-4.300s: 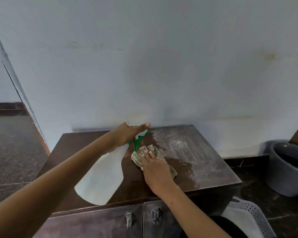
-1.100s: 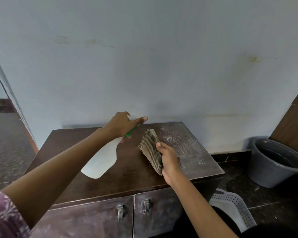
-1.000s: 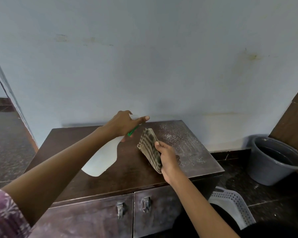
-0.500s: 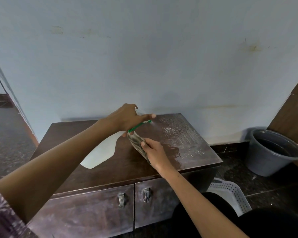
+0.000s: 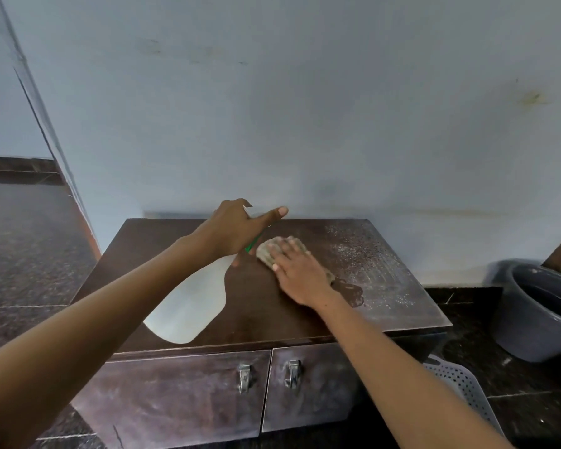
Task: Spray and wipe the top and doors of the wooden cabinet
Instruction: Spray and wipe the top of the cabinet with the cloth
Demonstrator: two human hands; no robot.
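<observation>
A low dark wooden cabinet (image 5: pixel 162 251) stands against the pale wall, with two doors (image 5: pixel 182 393) and metal latches below its top. My left hand (image 5: pixel 237 228) grips the neck of a white spray bottle (image 5: pixel 191 303) with a green trigger, index finger stretched forward, the bottle held above the left half of the top. My right hand (image 5: pixel 295 270) presses flat on a striped cloth (image 5: pixel 268 249) lying at the middle of the top. White droplets and a wet dark patch (image 5: pixel 353 291) cover the right half.
A grey bucket (image 5: pixel 538 309) stands on the dark floor to the right. A white perforated basket (image 5: pixel 460 390) sits by the cabinet's right front corner. A wall corner and open floor lie to the left.
My right hand has laid the lifted cloth flat on the top and now presses it with straight fingers, further back. The left hand keeps the bottle in much the same place.
</observation>
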